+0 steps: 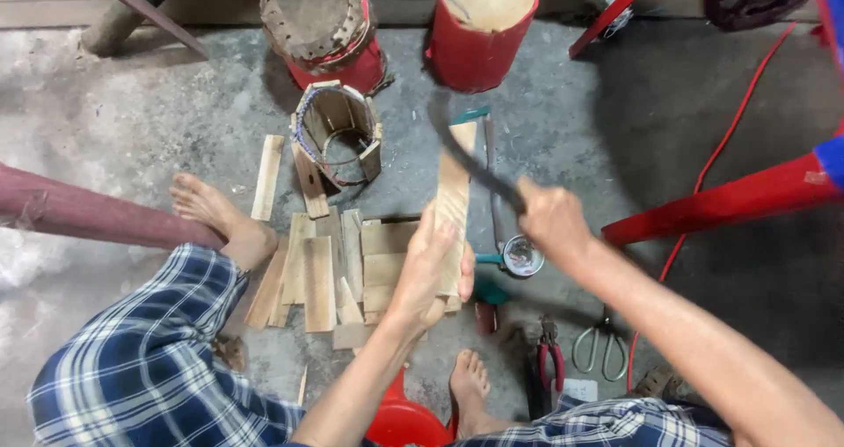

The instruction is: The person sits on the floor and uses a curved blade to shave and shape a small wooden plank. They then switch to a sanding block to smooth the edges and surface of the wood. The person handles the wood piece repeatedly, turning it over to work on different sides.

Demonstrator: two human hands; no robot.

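My left hand point(428, 267) grips a long pale wooden slat point(454, 192), holding it upright on end over the floor. A dark curved blade point(464, 159) is raised in my right hand point(552, 221), blurred with motion, its tip close to the slat's upper edge. Below and left of the slat lies a pile of short wooden slats point(321, 267). Behind it stands a small half-built barrel of slats point(338, 139) bound with wire. I sit with bare feet on the concrete, in checked trousers.
Two red cylinders point(479, 29) stand at the back, one capped by a worn woven ring point(315, 12). Pliers point(550, 359), scissors point(600, 346) and a small round tin point(521, 256) lie near my right foot. Red stool legs point(721, 203) and a red cable point(721, 148) are to the right.
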